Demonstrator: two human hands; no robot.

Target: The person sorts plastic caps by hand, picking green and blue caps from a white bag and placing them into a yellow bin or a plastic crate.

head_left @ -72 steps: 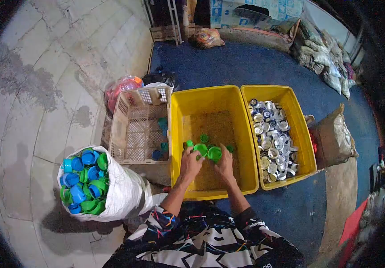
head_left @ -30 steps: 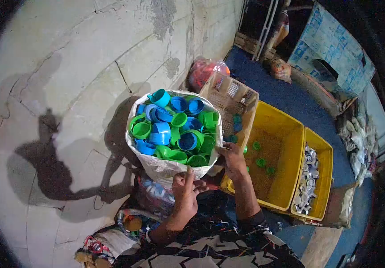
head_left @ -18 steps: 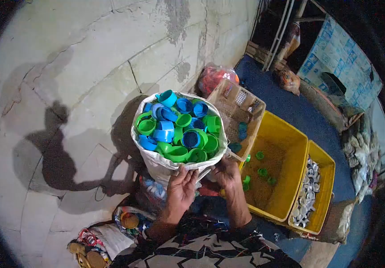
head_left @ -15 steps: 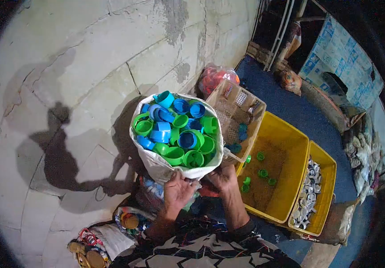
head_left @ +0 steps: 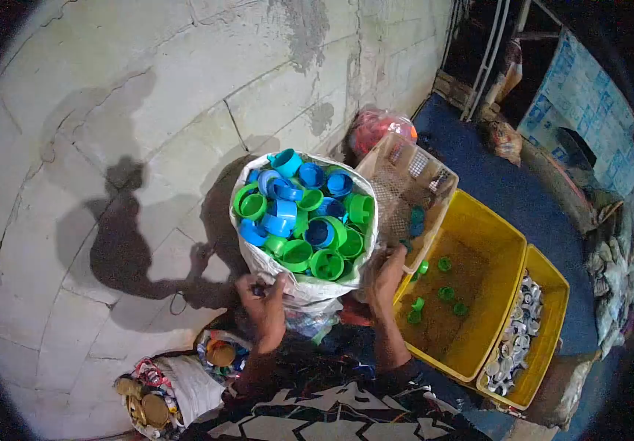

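A white woven sack (head_left: 310, 289), filled to the brim with blue and green plastic cap rings (head_left: 296, 254), stands upright in front of me. My left hand (head_left: 264, 303) is closed on the sack's near left edge, fingers curled at the rolled rim. At the sack's right side, my right hand (head_left: 386, 279) grips the fabric; some of its fingers are hidden. Beside that hand is a beige plastic crate (head_left: 442, 192) with a few teal pieces in it. A yellow bin (head_left: 471, 294) holding several green rings stands to the right.
A narrower yellow bin (head_left: 558, 294) contains grey-white pieces. Behind the crate rests a clear bag of red items (head_left: 379, 131). Bags of mixed caps and lids (head_left: 157, 408) sit at lower left. A pale block wall (head_left: 148, 59) runs along the left, and blue flooring (head_left: 479, 147) lies at right.
My left hand has moved left along the sack's near edge, and my right hand has shifted up its right side. The whole view has shifted, so the sack and bins appear farther right.
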